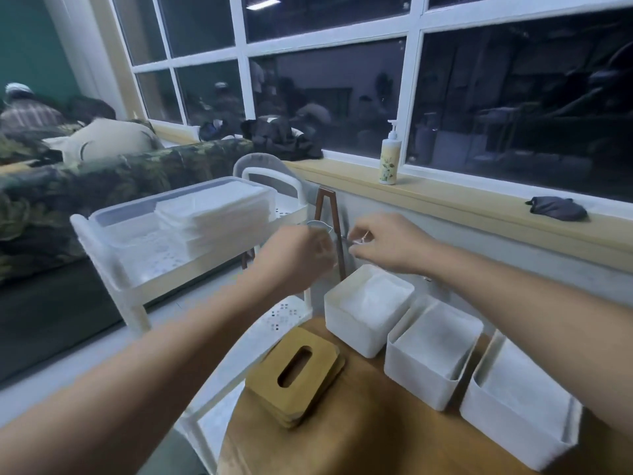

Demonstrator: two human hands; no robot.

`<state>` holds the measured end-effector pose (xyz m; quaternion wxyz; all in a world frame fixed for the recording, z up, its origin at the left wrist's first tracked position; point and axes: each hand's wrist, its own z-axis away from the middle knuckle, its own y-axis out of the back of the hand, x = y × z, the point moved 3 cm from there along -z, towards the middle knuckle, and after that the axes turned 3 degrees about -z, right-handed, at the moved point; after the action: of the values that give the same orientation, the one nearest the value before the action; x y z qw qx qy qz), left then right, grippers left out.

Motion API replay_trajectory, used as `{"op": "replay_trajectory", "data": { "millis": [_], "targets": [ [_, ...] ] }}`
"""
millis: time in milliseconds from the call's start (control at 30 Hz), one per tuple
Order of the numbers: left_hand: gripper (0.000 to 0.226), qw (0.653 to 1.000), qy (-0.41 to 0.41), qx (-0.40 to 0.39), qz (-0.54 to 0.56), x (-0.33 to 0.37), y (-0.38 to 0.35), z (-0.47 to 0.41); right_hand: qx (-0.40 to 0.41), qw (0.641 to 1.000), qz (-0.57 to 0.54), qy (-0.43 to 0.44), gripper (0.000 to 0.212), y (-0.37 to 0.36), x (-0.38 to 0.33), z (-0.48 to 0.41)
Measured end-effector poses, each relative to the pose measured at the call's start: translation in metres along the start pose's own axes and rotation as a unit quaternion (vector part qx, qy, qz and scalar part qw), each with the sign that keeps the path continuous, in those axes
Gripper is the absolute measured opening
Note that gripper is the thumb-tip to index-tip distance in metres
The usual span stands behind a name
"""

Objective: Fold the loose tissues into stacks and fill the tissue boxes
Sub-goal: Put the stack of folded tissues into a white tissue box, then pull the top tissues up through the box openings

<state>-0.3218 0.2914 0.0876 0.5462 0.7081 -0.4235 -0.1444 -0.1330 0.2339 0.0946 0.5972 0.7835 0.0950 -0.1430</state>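
The round wooden tabletop (pixel 359 440) is cut off at the bottom edge; its bare wood at 6 o'clock is the only open room. Three white rectangular open tissue boxes (pixel 431 351) run in a row, close side by side, from centre toward 4 o'clock, each holding white tissue. At 6 o'clock from the nearest-left box lies a stack of tan wooden lids with oval slots (pixel 298 368), near the tabletop's left edge.

Both hands hover above the leftmost box. The right hand (pixel 380 238) pinches a thin white strip (pixel 359 240), too small to identify. The left hand (pixel 301 248) is motion-blurred, so I cannot tell its grip.

At 10 o'clock a white perforated trolley (pixel 113 269) crowds the tabletop, carrying a clear plastic tub (pixel 130 214) with a stack of flat white tissues (pixel 212 217). Behind the hands stands a brown wooden frame (pixel 329 231). On the yellow windowsill (pixel 479 200) at 1 o'clock stand a pale pump bottle (pixel 389 156) and a dark crumpled cloth (pixel 556 209).
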Motion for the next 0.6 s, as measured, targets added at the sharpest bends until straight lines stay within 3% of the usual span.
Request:
{"op": "replay_trajectory", "data": {
  "millis": [133, 333, 600],
  "targets": [
    [0.009, 0.998, -0.025, 0.059, 0.014, -0.006, 0.061, 0.015, 0.045, 0.997, -0.026, 0.052, 0.002, 0.033, -0.052, -0.015],
    [0.007, 0.993, 0.017, 0.119, -0.003, -0.04, 0.136, 0.017, 0.055, 0.994, -0.023, 0.095, 0.008, 0.057, -0.12, -0.045],
    [0.004, 0.987, 0.122, 0.104, -0.012, -0.107, 0.185, 0.008, 0.04, 0.993, -0.032, 0.107, 0.009, 0.053, -0.177, -0.095]
  ]
}}
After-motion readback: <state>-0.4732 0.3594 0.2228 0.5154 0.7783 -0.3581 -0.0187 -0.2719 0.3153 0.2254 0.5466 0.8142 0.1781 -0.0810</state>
